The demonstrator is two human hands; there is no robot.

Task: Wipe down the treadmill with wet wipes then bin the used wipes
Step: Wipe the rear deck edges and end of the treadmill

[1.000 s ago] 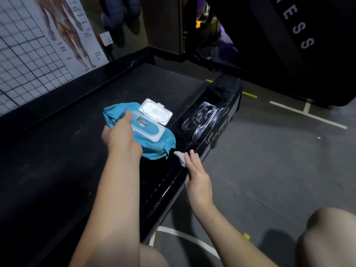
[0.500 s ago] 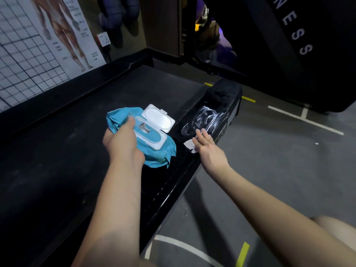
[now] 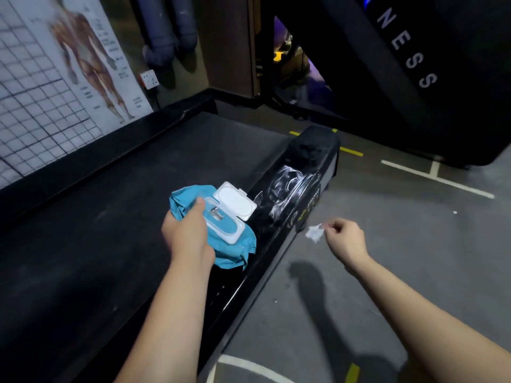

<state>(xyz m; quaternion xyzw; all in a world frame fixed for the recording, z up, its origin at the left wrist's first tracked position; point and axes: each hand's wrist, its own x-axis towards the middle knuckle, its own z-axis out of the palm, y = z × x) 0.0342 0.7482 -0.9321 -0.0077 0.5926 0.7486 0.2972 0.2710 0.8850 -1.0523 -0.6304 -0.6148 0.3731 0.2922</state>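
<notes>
Head view: left hand (image 3: 188, 233) sat on the wipes pack (image 3: 232, 247), fingers curled over its near-left edge, thumb up by the lid frame, pinning it down. Pack lay at the right edge of the treadmill (image 3: 83, 167), half on the belt (image 3: 124, 217), half on the side rail (image 3: 293, 189). Flip lid (image 3: 235, 201) stood open, slot exposed, no wipe visibly poking out. Right hand (image 3: 345, 239) was out over the floor (image 3: 401, 286), clear of the rail, thumb and fingertips pinching a small crumpled wipe scrap (image 3: 314, 233), other fingers loosely curled. Looked like a between-wipes step: scrap seemed spent and due for binning, fresh sheet due from the open pack. No bin in view, so the next move likely called for carrying the scrap off first, then tugging a sheet with the left steadying the pack. Materials: pack was soft teal film, heavily crinkled, partly flattened; lid and frame hard white plastic, rounded rectangle. Belt matte, dark, faintly dusty; rail glossy black plastic with whitish swirled smears. Scrap thin, limp, wadded. Floor smooth grey with painted white and yellow lines
</notes>
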